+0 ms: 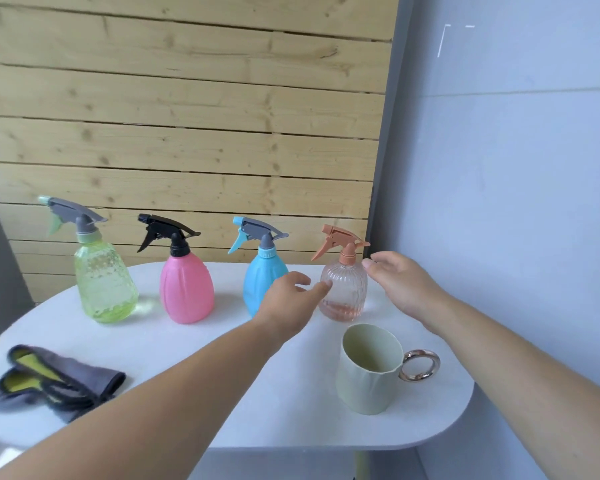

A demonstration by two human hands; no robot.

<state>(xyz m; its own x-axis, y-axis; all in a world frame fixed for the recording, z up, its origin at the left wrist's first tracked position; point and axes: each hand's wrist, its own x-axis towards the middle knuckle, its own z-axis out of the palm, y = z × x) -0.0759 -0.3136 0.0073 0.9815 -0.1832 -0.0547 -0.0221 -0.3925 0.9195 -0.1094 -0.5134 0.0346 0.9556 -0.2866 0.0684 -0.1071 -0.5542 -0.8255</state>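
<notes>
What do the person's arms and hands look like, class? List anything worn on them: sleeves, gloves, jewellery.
Both forearms are bare; no sleeves are in view. The left hand and right hand wear no gloves. No rings show on the fingers, no watch or band at either wrist.

Bare arms extended, the left forearm (187, 375) enters from the lower left and the right forearm (520, 358) from the lower right, both angled inward. The left hand (286, 299) is held palm down, its fingers (300, 277) loosely bent and the thumb stretched forward to the right. The right hand (404, 284) sits slightly higher, palm turned toward the left, fingers relaxed and nearly straight. The two hands are near each other but apart.
</notes>
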